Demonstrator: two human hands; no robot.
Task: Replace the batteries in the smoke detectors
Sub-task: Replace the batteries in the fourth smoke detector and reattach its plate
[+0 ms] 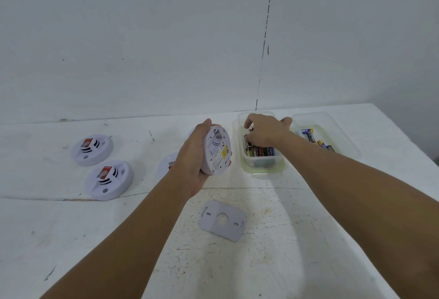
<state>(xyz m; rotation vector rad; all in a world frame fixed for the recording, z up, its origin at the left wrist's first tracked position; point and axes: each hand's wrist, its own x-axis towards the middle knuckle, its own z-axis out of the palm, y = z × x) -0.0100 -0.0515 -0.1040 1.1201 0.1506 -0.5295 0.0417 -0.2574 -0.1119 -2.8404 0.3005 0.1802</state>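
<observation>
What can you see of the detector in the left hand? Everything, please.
The held smoke detector is a round white disc, plastic by the look of it, tilted on edge above the table with its back facing the camera. The back shows a recessed compartment near the top, dark slots, fine printed text and a yellow label. Whether a battery sits in the recess cannot be told. The left hand grips its left rim, thumb at the top, fingers curled under the bottom. Nothing else touches it.
</observation>
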